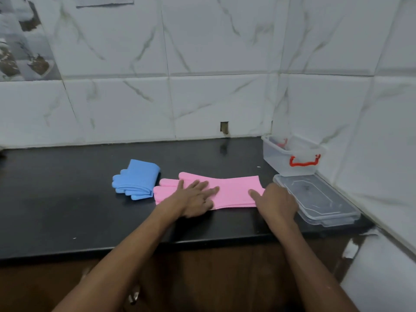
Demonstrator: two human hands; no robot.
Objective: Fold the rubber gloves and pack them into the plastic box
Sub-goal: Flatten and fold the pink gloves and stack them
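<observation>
Pink rubber gloves (234, 188) lie flat and stretched out on the black counter (67, 199), fingers pointing left, cuff to the right. My left hand (198, 197) presses flat on their palm part with fingers spread. My right hand (278, 202) rests at the cuff end, its thumb on the pink rubber; whether it pinches the cuff I cannot tell. A folded pair of blue gloves (138, 182) sits just left of the pink ones. The clear plastic box (292, 156) with red handles stands open at the back right corner.
The box's clear lid (319, 201) lies flat on the counter in front of the box, right beside my right hand. Tiled walls close the back and the right side. The counter's front edge runs below my forearms.
</observation>
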